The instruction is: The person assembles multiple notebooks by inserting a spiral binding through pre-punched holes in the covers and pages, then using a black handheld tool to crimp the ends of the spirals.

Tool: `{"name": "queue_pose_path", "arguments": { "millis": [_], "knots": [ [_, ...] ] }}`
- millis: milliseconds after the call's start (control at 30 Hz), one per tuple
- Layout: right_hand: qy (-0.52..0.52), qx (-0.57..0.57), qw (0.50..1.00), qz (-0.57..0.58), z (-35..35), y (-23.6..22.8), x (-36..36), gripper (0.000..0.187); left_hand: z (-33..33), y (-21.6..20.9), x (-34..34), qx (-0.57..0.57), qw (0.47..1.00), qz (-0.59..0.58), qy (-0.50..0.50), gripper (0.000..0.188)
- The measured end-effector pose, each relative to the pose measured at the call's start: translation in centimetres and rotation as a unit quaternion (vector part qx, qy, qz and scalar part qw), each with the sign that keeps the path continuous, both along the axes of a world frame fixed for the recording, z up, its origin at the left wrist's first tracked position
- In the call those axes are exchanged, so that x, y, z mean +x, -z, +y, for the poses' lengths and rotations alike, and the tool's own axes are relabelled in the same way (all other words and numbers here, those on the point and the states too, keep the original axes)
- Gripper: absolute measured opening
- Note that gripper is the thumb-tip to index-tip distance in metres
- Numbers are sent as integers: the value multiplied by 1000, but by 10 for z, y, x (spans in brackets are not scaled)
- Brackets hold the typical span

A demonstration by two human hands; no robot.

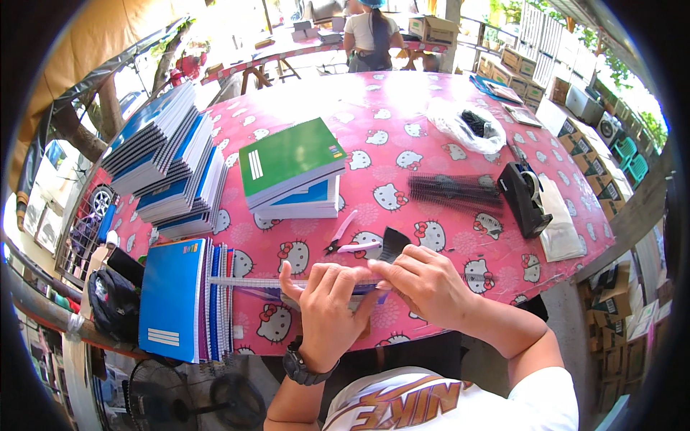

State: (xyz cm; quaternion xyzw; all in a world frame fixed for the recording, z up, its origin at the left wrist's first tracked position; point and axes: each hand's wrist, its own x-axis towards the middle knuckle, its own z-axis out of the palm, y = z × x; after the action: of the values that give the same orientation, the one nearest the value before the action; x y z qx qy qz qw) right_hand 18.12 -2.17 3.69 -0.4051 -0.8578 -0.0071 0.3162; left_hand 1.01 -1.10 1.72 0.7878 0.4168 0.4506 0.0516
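A notebook is held edge-on in front of me, its row of punched holes along the upper edge. My left hand is closed on it, thumb and fingers pinching near its right end. My right hand is closed at that same end, fingertips close to the left ones; a thin dark spiral coil seems to stick out past it. What the right fingers pinch is mostly hidden. Just beyond them lies a black ribbed piece. Pink-handled cutting pliers rest open on the table.
Left stand bound notebooks and tall notebook stacks. A green-topped stack is at centre. Rightward are black coils, a tape dispenser, a white sheet and a plastic bag. A person stands far off.
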Motion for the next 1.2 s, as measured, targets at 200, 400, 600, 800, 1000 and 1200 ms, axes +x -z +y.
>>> {"name": "queue_pose_path", "arguments": {
  "millis": [200,400,600,800,1000,1200],
  "knots": [
    [23,-250,951,182,60,-3,60,49,6,2,-4,-4,995,79,63,15],
    [81,-243,963,-80,96,142,67,84,9,-10,2,-23,994,84,70,24],
    [121,-205,969,-68,88,128,62,70,14,-10,-3,-25,986,156,60,22],
    [-89,-360,830,416,14,17,133,58,15,-1,-9,-29,987,137,74,25],
    [-193,-449,866,108,-15,43,82,67,18,-13,-4,-32,995,69,62,18],
    [211,-205,952,-88,8,135,98,72,14,-7,-4,-49,987,126,81,17]
  ]
}}
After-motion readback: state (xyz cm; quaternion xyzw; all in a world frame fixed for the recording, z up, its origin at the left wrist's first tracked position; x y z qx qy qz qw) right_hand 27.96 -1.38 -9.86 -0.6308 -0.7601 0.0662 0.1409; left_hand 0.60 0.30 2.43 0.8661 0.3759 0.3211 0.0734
